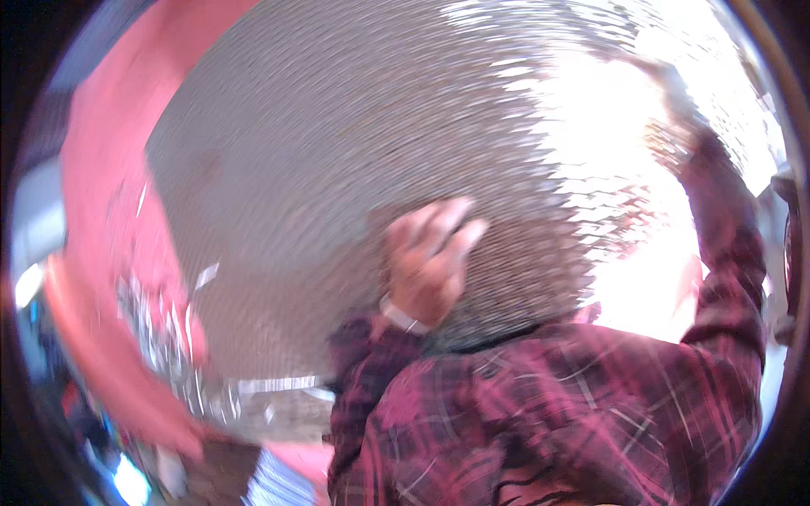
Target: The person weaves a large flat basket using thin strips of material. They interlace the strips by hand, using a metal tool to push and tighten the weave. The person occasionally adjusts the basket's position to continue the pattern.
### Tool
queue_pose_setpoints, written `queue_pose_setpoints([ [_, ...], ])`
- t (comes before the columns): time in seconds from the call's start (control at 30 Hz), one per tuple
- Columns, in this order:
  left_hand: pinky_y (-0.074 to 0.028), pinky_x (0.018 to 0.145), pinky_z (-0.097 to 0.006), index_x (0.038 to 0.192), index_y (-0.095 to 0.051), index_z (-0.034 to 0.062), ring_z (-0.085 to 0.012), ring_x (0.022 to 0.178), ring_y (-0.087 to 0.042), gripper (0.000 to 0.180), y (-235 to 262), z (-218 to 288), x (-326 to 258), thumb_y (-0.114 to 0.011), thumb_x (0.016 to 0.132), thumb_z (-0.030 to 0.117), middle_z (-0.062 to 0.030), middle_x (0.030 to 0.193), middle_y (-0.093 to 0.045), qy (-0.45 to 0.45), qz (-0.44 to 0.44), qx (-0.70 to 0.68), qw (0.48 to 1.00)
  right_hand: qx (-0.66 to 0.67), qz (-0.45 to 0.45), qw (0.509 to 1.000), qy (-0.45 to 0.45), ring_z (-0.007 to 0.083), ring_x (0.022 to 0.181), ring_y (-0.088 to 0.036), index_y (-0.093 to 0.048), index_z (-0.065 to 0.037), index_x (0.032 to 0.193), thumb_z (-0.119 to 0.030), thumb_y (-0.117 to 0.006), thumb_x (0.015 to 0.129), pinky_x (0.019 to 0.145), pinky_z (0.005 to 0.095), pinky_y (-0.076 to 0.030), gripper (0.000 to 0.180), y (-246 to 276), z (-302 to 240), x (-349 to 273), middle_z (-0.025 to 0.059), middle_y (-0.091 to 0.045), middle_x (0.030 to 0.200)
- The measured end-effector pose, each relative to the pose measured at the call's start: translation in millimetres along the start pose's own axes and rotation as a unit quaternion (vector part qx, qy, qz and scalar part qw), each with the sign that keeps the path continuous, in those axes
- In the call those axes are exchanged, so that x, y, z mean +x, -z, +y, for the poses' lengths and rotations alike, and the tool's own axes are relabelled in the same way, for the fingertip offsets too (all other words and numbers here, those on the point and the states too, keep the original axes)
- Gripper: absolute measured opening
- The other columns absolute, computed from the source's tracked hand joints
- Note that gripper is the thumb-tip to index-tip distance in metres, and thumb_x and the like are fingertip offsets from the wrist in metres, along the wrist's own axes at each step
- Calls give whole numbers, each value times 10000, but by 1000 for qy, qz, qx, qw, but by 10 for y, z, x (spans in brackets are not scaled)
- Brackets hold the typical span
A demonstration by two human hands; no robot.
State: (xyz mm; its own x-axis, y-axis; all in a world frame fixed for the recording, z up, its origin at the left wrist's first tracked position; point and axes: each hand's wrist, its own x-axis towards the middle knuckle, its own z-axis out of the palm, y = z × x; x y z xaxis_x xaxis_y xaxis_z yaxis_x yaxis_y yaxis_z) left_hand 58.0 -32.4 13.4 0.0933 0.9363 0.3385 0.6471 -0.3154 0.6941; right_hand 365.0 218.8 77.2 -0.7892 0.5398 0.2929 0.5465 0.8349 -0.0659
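Note:
A broad grey-brown sheet (287, 160) with a fine, ridged or mesh-like pattern fills most of the view; its material is blurred by motion. My left hand (426, 270), with a pale band (405, 318) at the wrist, lies over or against the sheet near the middle. Its fingers are stretched and slightly apart, and nothing shows in them. At the upper right my right hand (672, 126) reaches out over the glaring part of the sheet. Bright light and motion wash out its fingers, so whether it touches or holds anything is hidden.
A red-pink painted frame or panel (105, 152) curves along the left side. Below it are thin shiny strands (160, 333) and a short white strip (283, 384). A striped cloth-like thing (278, 481) shows at the bottom. Strong sunlight glares on the right.

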Motion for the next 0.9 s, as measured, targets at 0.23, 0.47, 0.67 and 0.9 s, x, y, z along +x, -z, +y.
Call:
queue_pose_setpoints([
  [0.23, -370, 917, -401, 987, -639, 123, -219, 1087, -510, 297, -83, -12, -95, -631, 707, 21, -25, 1182, -575, 20, 87, -55, 994, -32, -121, 983, -132, 230, 828, -566, -613, -56, 970, -277, -589, 896, 720, 330, -442, 235, 85, 435, -149, 112, -593, 914],
  [0.47, -362, 918, -417, 983, -630, 111, -231, 1070, -508, 266, -178, 50, -44, -630, 728, 36, -31, 1155, -569, 39, 87, -56, 994, -10, -144, 969, -201, 238, 966, -532, -600, -21, 1046, -270, -549, 920, 828, 340, -411, 283, 313, 641, -325, 131, -561, 1053],
  [0.67, -393, 900, -409, 1026, -593, 64, -262, 1003, -557, 244, -207, 15, -25, -618, 787, 19, -66, 1061, -610, 59, 160, -135, 976, 164, -74, 963, -200, 245, 1084, -503, -590, 8, 1111, -263, -515, 941, 921, 349, -384, 329, 418, -94, 137, 146, -534, 1171],
  [0.9, -464, 846, -431, 1166, -520, -6, -373, 1006, -580, 373, -50, -16, 50, -606, 803, 4, -189, 1085, -590, 51, 315, -245, 916, 589, -120, 795, -79, 253, 1222, -470, -578, 42, 1186, -256, -475, 965, 1029, 359, -352, 385, -254, -1923, 1122, 165, -503, 1309],
])
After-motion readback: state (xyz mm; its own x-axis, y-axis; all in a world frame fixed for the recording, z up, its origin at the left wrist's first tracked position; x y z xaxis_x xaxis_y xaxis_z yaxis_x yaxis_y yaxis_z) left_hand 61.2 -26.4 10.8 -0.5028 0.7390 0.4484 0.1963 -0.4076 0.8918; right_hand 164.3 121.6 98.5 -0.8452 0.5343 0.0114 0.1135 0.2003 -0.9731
